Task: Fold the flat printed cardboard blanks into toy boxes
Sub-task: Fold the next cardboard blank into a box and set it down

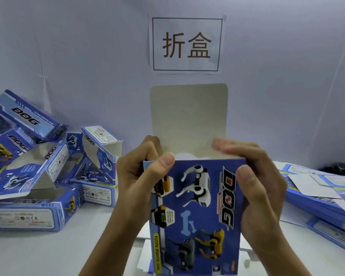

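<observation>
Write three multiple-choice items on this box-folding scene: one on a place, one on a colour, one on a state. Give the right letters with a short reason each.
1. Where do the folded boxes lie?
A. On the person's left
B. On the person's right
C. Behind the sign

2. What colour is the inside of the raised top flap?
A. Blue
B. Grey-beige
C. Yellow

3. How is the box in hand at its top?
A. Shut
C. Torn off
B. Open, flap standing up

Answers:
1. A: the folded boxes are piled on the table at the left, while the flat blanks are stacked at the right.
2. B: the flap shows plain grey-beige card, unlike the blue printed front.
3. B: the flap stands upright above the opening, while the left hand and right hand each keep a grip on an upper corner.
</observation>
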